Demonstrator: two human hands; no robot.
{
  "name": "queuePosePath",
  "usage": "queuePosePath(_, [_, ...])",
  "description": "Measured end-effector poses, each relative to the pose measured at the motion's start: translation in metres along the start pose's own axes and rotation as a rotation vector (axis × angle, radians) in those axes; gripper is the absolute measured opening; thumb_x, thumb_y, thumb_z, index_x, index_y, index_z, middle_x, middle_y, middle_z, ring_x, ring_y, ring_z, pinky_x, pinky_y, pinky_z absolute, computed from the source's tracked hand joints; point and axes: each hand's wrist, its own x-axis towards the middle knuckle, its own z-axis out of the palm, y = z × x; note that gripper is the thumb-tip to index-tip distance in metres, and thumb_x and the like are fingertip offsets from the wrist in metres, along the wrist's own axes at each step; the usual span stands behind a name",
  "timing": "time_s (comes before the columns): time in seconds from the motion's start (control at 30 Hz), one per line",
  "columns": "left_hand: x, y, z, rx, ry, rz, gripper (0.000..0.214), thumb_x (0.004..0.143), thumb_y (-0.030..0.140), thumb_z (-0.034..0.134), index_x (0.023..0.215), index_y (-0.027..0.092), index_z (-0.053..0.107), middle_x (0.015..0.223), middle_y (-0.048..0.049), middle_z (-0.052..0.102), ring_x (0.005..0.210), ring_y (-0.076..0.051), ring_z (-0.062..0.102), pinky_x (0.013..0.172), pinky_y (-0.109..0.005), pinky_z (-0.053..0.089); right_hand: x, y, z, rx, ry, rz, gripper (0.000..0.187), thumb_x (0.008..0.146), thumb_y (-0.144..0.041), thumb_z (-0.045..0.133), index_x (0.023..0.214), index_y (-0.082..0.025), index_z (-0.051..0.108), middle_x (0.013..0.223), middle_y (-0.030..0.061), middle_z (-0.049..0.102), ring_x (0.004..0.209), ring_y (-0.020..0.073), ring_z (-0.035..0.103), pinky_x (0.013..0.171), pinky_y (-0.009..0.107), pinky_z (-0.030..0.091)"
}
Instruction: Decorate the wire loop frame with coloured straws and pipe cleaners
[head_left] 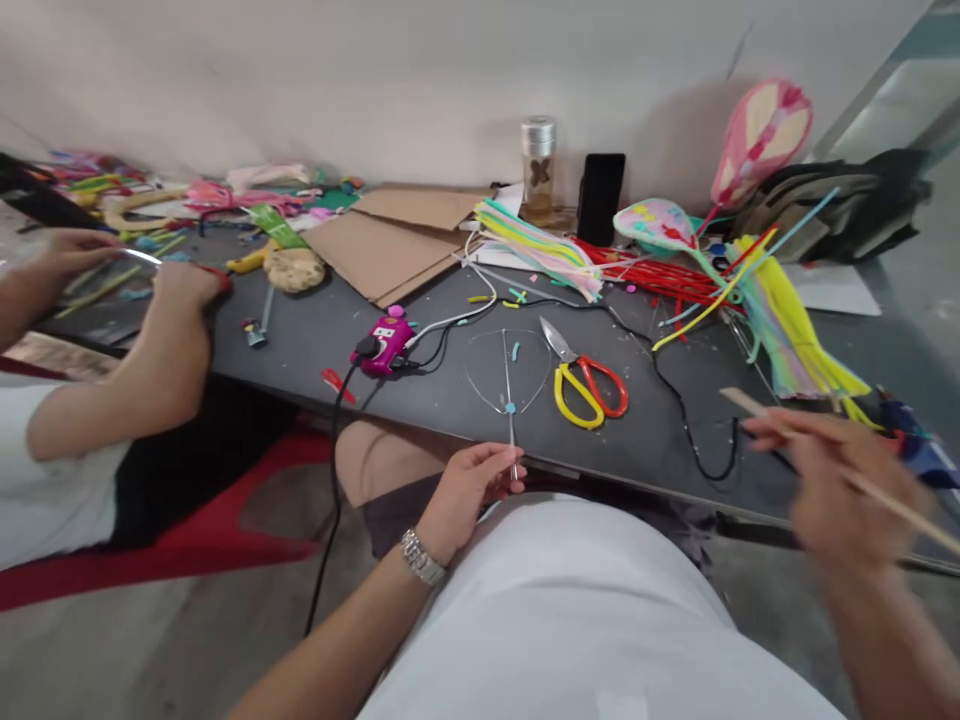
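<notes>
My left hand (484,470), with a metal watch at the wrist, pinches the stem of a thin wire frame (507,372) at the table's front edge. The frame has a rounded, leaf-like outline and a straight middle wire, with a small blue piece (511,408) where the wires meet. My right hand (855,485), blurred by motion, is closed round a pale flat wooden stick (889,497) at the right, apart from the frame. Scissors (583,378) with one yellow and one red handle lie right of the frame.
A magenta power socket (382,345) with cords stands left. Behind are pipe cleaners (540,245), cardboard (405,240), a bottle (538,170), a phone (601,195) and two finished fuzzy leaf shapes (658,222). A black cord (679,405) winds rightward. A co-worker's arm (161,345) is at left.
</notes>
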Motion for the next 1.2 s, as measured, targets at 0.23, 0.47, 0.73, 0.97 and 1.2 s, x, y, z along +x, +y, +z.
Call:
queuePosePath(0.23, [0.001, 0.0, -0.005, -0.02, -0.068, 0.027, 0.04, 0.069, 0.046, 0.086, 0.086, 0.011, 0.075, 0.071, -0.0039, 0.069, 0.058, -0.01, 0.057, 0.056, -0.022, 0.038, -0.025, -0.094, 0.122, 0.345, -0.563, -0.675, 0.019, 0.094, -0.009, 0.052, 0.105, -0.019, 0.064, 0.099, 0.008, 0.076, 0.089, 0.0189, 0.071, 0.081, 0.035, 0.053])
queuePosePath(0.47, [0.004, -0.002, -0.008, -0.069, -0.116, 0.027, 0.036, 0.072, 0.043, 0.086, 0.084, 0.011, 0.075, 0.073, -0.0056, 0.07, 0.059, -0.011, 0.056, 0.057, -0.023, 0.04, -0.028, -0.086, 0.138, 0.256, -0.585, -0.74, 0.023, 0.093, -0.01, 0.056, 0.113, -0.019, 0.063, 0.107, 0.0081, 0.076, 0.091, 0.0208, 0.068, 0.083, 0.039, 0.046])
queuePosePath(0.73, [0.005, -0.004, -0.008, -0.138, -0.113, -0.002, 0.037, 0.071, 0.042, 0.087, 0.088, 0.011, 0.076, 0.074, -0.0054, 0.072, 0.061, -0.012, 0.06, 0.059, -0.023, 0.044, -0.034, -0.083, 0.143, 0.208, -0.569, -0.762, 0.029, 0.095, -0.008, 0.055, 0.121, -0.019, 0.061, 0.114, 0.0088, 0.076, 0.097, 0.0209, 0.069, 0.083, 0.039, 0.048])
queuePosePath(0.97, [0.006, -0.004, -0.009, -0.153, -0.095, -0.018, 0.042, 0.071, 0.044, 0.088, 0.093, 0.01, 0.078, 0.079, -0.0087, 0.076, 0.061, -0.011, 0.062, 0.06, -0.023, 0.045, -0.035, -0.083, 0.145, 0.196, -0.554, -0.763, 0.03, 0.097, -0.01, 0.055, 0.125, -0.02, 0.061, 0.12, 0.0097, 0.076, 0.098, 0.0206, 0.069, 0.084, 0.039, 0.049])
queuePosePath(1.2, [0.004, 0.003, -0.008, -0.165, -0.096, 0.009, 0.037, 0.07, 0.041, 0.088, 0.09, 0.012, 0.077, 0.074, -0.006, 0.074, 0.057, -0.01, 0.06, 0.054, -0.023, 0.041, -0.032, -0.087, 0.144, 0.223, -0.508, -0.742, 0.033, 0.096, -0.009, 0.057, 0.127, -0.019, 0.06, 0.121, 0.0101, 0.076, 0.096, 0.0206, 0.071, 0.084, 0.039, 0.05])
